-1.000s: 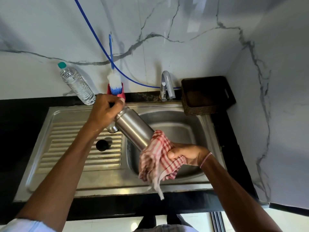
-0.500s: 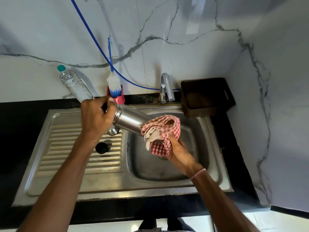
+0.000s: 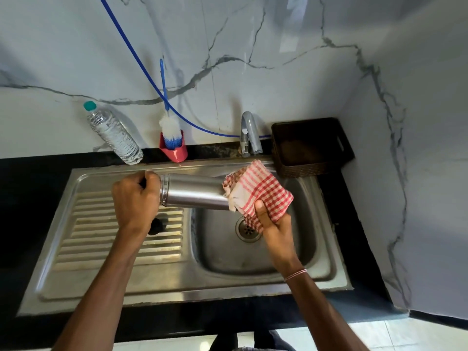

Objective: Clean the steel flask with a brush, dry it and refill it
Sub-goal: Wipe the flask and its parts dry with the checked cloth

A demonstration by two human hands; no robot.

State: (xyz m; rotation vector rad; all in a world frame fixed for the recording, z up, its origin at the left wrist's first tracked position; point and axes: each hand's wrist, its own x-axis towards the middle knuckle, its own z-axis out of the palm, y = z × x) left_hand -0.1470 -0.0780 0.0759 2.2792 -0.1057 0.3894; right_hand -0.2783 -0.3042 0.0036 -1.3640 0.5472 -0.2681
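The cylindrical brushed-steel flask (image 3: 195, 191) now lies almost level above the sink basin, neck to the left and base to the right; a second ago it slanted with its base towards the near side. The red-and-white checked cotton cloth (image 3: 263, 191), which hung low off the base then and sat bunched at mid-body half a second ago, is now wrapped over the base end. That suggests the wiping has run the length of the body, so the drying step looks well advanced, with refilling not yet begun.

The left hand (image 3: 135, 198) has its fingers clenched round the flask's neck end, and the right hand (image 3: 274, 224) grasps the cloth against the base, thumb on top of the folds. The flask's wall is smooth and reflective with a ridged collar; the cloth is soft, crumpled and frayed at one edge.

Below is the stainless-steel sink (image 3: 177, 292) with its ribbed drainboard on the left, where a small black round cap (image 3: 158, 224) rests. At the far edge stand a blue-and-white bristled bottle brush (image 3: 171, 127) in a red plastic holder (image 3: 176, 153), a clear ribbed plastic water bottle (image 3: 114, 135) leaning on the marble wall, a chrome tap (image 3: 249, 134) and a dark woven basket (image 3: 311, 168)
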